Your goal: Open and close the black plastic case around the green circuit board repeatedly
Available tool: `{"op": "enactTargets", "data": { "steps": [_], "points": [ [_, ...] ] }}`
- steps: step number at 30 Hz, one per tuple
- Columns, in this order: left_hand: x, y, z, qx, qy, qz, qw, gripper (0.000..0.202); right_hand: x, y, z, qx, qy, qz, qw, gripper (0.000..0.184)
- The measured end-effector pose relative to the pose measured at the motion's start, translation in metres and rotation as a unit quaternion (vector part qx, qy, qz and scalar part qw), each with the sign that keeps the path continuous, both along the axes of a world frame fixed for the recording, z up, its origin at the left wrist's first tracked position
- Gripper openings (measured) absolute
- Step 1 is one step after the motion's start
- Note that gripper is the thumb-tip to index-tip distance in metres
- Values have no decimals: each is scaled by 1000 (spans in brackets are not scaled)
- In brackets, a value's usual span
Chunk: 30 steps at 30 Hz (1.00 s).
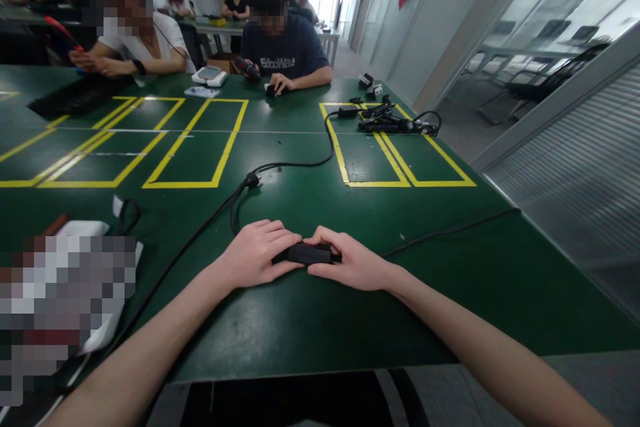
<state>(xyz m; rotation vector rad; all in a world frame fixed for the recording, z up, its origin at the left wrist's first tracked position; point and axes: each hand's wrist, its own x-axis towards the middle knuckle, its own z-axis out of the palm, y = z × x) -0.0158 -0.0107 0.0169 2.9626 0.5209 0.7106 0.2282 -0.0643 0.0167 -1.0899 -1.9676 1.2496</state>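
A black power adapter (310, 253) lies low over the green table in front of me, one end in each hand. My left hand (260, 252) closes round its left end, thumb below and fingers above. Round the right end, my right hand (353, 260) is closed in the same way. A black cable (435, 235) runs from beside my right hand toward the table's right edge. Behind my left hand another cord loops up to a black plug (251, 180). Part of the adapter is hidden under my fingers.
Yellow tape rectangles (217, 185) mark the green table (285, 207). A bundle of black cables (395, 123) lies at the far right. Left of me is a blurred-out item (70, 300) with white edges. Across the table sit two people, one (285, 47) handling a small object.
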Motion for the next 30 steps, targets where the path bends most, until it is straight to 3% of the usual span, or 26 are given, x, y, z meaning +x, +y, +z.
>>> {"op": "enactTargets", "data": {
  "steps": [6, 10, 12, 15, 19, 22, 25, 27, 30],
  "points": [
    [-3, 0, 5, 3, -46, 79, 996, 42, -1, 0, 5, -14, 65, -69, 995, 28],
    [-6, 3, 3, 20, -65, 139, 988, 57, 19, 14, 15, 52, 75, -178, 980, 31],
    [-8, 6, -3, -6, -59, 157, 986, 62, 34, 24, 21, 91, 96, -235, 963, 36],
    [-8, 8, -14, -86, 3, 134, 987, 60, 65, 38, 31, 107, 127, -315, 934, 43],
    [-4, 6, -21, -157, 78, 125, 977, 41, 115, 51, 45, 177, 145, -449, 864, 50],
    [-2, 5, -19, -167, 81, 134, 974, 40, 150, 54, 45, 267, 62, -515, 812, 42],
    [-2, 4, -18, -169, 77, 135, 973, 40, 174, 49, 32, 306, -56, -589, 746, 39],
    [-3, 4, -18, -168, 71, 133, 974, 40, 183, 46, 19, 275, -141, -619, 722, 38],
    [-4, 4, -19, -165, 65, 130, 976, 39, 189, 45, 5, 177, -261, -619, 719, 36]
  ]
}}
